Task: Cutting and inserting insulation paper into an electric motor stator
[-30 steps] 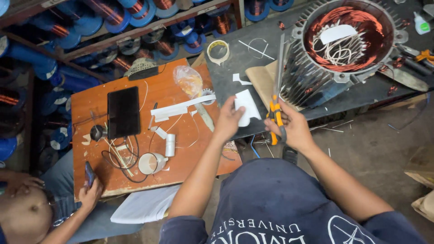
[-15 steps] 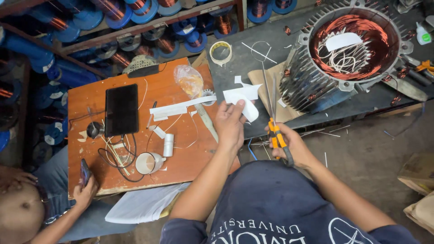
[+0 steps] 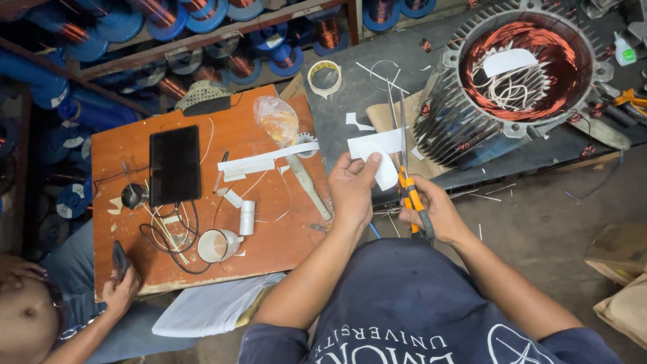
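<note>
Paper piece [image 3: 377,152] in left hand [image 3: 350,189], scissors [image 3: 408,182] right, motor stator [image 3: 519,81] behind.

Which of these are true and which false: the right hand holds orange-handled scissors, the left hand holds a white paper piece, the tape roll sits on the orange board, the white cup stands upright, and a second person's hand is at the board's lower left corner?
1. The right hand holds orange-handled scissors. True.
2. The left hand holds a white paper piece. True.
3. The tape roll sits on the orange board. False: it lies on the dark bench beyond the board.
4. The white cup stands upright. False: it lies on its side, its mouth facing the camera.
5. A second person's hand is at the board's lower left corner. True: it grips a small dark object there.
</note>
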